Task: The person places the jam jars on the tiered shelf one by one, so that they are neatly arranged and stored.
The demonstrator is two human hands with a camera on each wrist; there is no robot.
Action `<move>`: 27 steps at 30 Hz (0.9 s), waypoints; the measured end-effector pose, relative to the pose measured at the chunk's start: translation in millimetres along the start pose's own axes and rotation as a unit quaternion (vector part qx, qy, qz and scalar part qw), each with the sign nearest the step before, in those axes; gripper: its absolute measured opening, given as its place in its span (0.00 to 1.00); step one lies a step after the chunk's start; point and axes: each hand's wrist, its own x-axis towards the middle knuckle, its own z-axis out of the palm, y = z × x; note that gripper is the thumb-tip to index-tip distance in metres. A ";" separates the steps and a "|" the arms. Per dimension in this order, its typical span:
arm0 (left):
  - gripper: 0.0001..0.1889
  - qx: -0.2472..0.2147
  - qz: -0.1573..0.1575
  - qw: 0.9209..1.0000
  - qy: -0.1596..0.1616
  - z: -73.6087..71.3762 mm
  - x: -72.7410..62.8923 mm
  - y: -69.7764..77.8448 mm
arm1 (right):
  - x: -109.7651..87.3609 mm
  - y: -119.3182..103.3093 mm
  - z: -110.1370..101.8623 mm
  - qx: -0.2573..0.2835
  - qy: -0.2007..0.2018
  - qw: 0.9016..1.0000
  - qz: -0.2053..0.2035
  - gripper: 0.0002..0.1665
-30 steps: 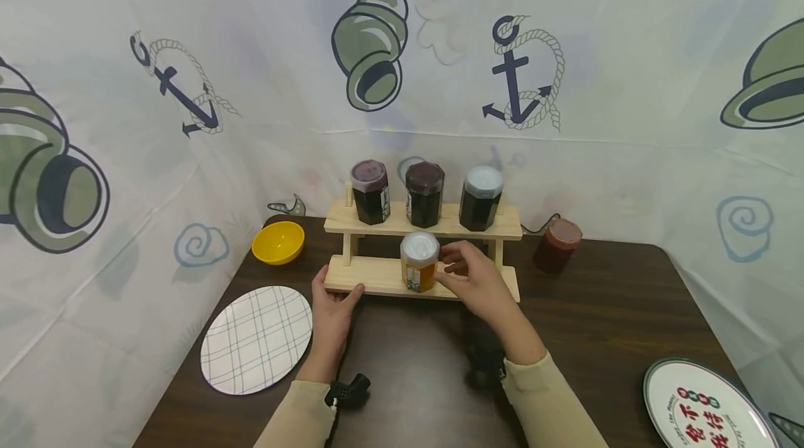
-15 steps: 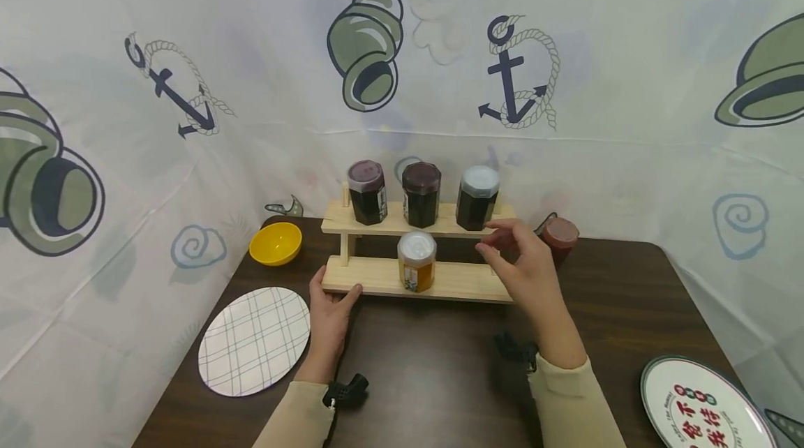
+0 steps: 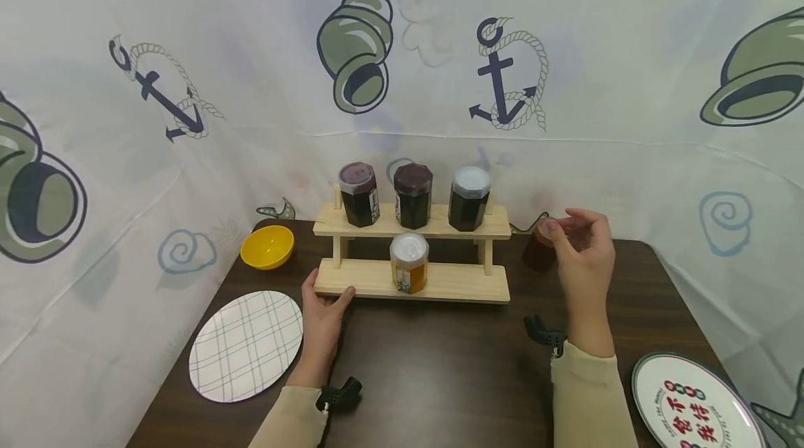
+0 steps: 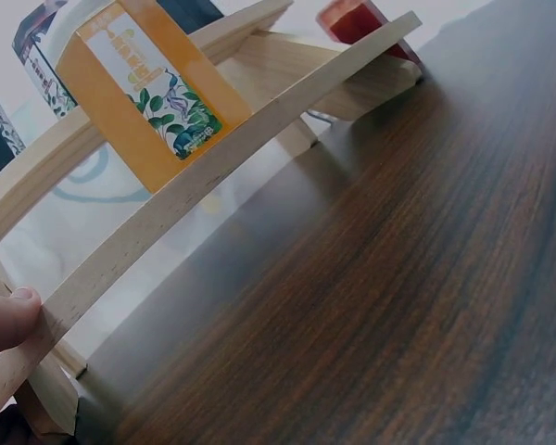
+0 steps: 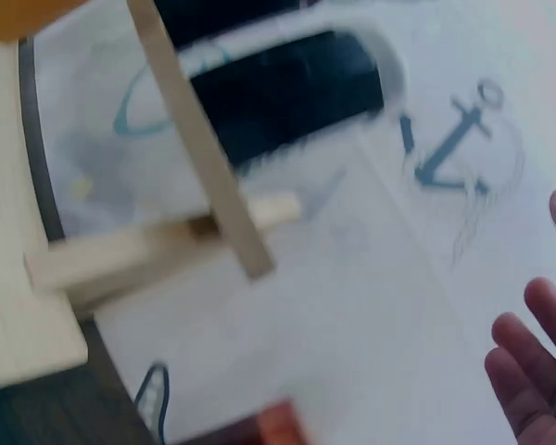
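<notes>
My left hand (image 3: 323,326) grips the left end of the lower board of a two-tier wooden rack (image 3: 465,282), thumb on the front edge. In the left wrist view the thumb tip (image 4: 14,315) lies against that board. An orange jar (image 3: 410,273) with a clear lid stands mid-board on the lower tier. Three dark jars (image 3: 412,205) line the upper tier. My right hand (image 3: 587,263) is at the red-brown jar (image 3: 537,250) right of the rack, overlapping its lid in the head view. In the right wrist view its fingers (image 5: 528,371) are spread, holding nothing.
A yellow bowl (image 3: 266,248) and a white checked oval mat (image 3: 246,347) sit on the dark wooden table (image 3: 452,371) at left. At front right lies a white plate (image 3: 653,382) with red writing. A printed curtain (image 3: 433,85) hangs behind.
My right hand has left the orange jar and moved right, past the rack's end, to the red-brown jar. The left hand keeps its grip on the rack. The view has shifted slightly.
</notes>
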 end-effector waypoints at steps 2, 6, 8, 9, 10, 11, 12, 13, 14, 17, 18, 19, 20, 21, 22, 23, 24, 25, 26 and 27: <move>0.54 0.000 0.001 1.000 -0.002 -0.4 -0.4 -0.4 | 3.0 8.3 -6.6 -0.001 0.022 1.000 0.013 0.22; 0.54 0.002 0.005 1.000 -0.005 0.3 -1.1 0.1 | 7.7 21.3 -19.5 0.008 0.066 0.997 0.036 0.23; 0.53 0.004 0.010 1.000 -0.007 1.0 -1.6 1.2 | 9.6 25.1 -24.2 0.027 0.084 0.995 0.044 0.25; 0.53 0.005 0.011 1.000 -0.008 1.5 -1.7 1.8 | 10.2 27.1 -26.0 0.036 0.092 0.994 0.049 0.26; 0.53 0.005 0.012 1.000 -0.008 1.9 -1.9 2.5 | 10.8 29.0 -27.0 0.047 0.098 0.992 0.057 0.28; 0.53 0.005 0.012 1.000 -0.008 2.0 -2.0 3.0 | 11.0 30.7 -27.6 0.055 0.100 0.991 0.066 0.30; 0.53 0.006 0.012 1.000 -0.007 1.9 -2.0 3.3 | 11.1 32.3 -27.8 0.063 0.101 0.990 0.075 0.31; 0.53 0.006 0.012 1.000 -0.007 2.4 -2.0 3.7 | 11.1 35.0 -28.6 0.068 0.101 0.989 0.086 0.33; 0.53 0.006 0.011 1.000 -0.007 2.8 -2.1 4.2 | 10.8 37.5 -29.1 0.068 0.101 0.988 0.097 0.35; 0.53 0.006 0.011 1.000 -0.007 2.6 -2.3 4.8 | 9.1 45.9 -27.2 0.059 0.096 0.987 0.114 0.37; 0.53 0.006 0.011 1.000 -0.007 2.3 -2.3 5.0 | 8.2 49.5 -25.9 0.057 0.094 0.987 0.115 0.38; 0.53 0.006 0.012 1.000 -0.007 2.1 -2.4 5.2 | 6.9 53.9 -24.6 0.050 0.091 0.988 0.116 0.38; 0.53 0.006 0.012 1.000 -0.007 1.9 -2.5 5.4 | 5.4 59.2 -23.3 0.047 0.086 0.988 0.117 0.39; 0.53 0.006 0.013 1.000 -0.007 1.7 -2.5 5.4 | 3.7 64.7 -22.1 0.043 0.079 0.989 0.119 0.39; 0.53 0.007 0.013 1.000 -0.007 1.6 -2.4 5.5 | 1.7 70.7 -21.0 0.038 0.071 0.989 0.124 0.40; 0.53 0.006 0.013 1.000 -0.007 1.5 -2.3 5.4 | -0.4 77.0 -20.3 0.034 0.063 0.989 0.131 0.41; 0.53 0.006 0.013 1.000 -0.007 1.4 -2.2 5.2 | -2.7 83.4 -19.9 0.034 0.057 0.988 0.137 0.42; 0.53 0.006 0.014 1.000 -0.007 1.5 -2.0 4.9 | -5.1 89.4 -19.7 0.034 0.051 0.987 0.147 0.42; 0.53 0.006 0.013 1.000 -0.007 1.6 -1.9 4.4 | -7.2 94.5 -19.7 0.037 0.047 0.986 0.158 0.43; 0.53 0.005 0.014 1.000 -0.007 2.0 -1.8 4.3 | -9.2 99.2 -20.0 0.039 0.044 0.984 0.170 0.44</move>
